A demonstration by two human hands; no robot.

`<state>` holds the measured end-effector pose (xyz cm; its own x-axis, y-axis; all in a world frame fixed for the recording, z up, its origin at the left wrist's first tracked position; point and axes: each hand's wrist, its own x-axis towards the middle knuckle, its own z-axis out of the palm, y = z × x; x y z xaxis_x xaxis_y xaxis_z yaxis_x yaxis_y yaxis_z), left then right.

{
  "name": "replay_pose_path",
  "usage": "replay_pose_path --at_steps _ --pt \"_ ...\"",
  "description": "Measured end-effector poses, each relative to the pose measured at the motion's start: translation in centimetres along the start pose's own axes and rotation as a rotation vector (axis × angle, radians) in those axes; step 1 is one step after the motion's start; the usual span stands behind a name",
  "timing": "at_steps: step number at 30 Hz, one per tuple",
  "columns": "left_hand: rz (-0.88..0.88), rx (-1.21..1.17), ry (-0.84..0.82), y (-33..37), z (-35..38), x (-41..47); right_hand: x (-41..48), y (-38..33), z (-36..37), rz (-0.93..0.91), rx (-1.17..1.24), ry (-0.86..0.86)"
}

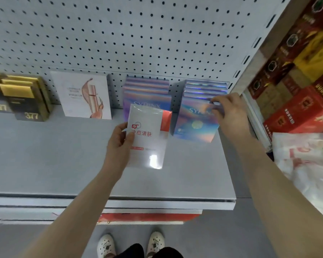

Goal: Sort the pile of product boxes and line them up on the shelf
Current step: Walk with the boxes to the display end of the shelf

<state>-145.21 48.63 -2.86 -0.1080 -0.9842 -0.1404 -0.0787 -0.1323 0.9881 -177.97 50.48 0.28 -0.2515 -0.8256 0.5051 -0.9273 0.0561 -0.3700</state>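
Lining up: right hand [229,112] pinches top edge of front iridescent box [195,125], standing on shelf [54,155] | left hand [117,144] grips white-and-red box [147,140] just above shelf | next, likely: start its own row.

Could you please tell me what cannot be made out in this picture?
Head view.
Front of the left holographic row, mostly hidden by the white box in the left hand.
Name on the right holographic box, partly covered by the right hand.
Small print on the white box, blurred.
Gold boxes, cut by the left edge.
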Motion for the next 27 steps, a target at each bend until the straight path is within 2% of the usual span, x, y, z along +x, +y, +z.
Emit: replay_pose_path --at_steps 3,6,7,9,13,17,21,27 --pt "0.014 0.033 -0.001 -0.1 -0.1 -0.2 -0.3 0.0 0.8 -0.02 -0.081 0.036" --pt "0.026 0.033 -0.005 -0.2 -0.5 -0.4 -0.5 -0.5 1.3 -0.039 -0.29 0.067" --pt "0.025 0.031 -0.005 -0.3 -0.7 -0.5 -0.4 -1.1 1.4 -0.051 -0.301 0.08" --pt "0.023 0.023 -0.005 -0.3 -1.1 -0.7 -0.4 -3.9 1.7 -0.089 -0.148 0.051" --pt "0.032 -0.01 -0.014 -0.5 -2.5 -1.3 -0.8 -12.0 3.1 -0.178 0.238 -0.3" --pt "0.041 -0.006 0.04 -1.0 -5.3 -1.8 -0.5 -17.3 5.6 -0.14 0.377 -0.634" --pt "0.053 0.092 0.103 -2.0 -10.3 -2.0 0.0 -21.5 8.0 -0.142 0.446 -0.768" --pt "0.036 0.275 0.106 -2.9 -20.4 -0.5 0.0 -30.9 11.6 -0.21 0.448 -0.747"
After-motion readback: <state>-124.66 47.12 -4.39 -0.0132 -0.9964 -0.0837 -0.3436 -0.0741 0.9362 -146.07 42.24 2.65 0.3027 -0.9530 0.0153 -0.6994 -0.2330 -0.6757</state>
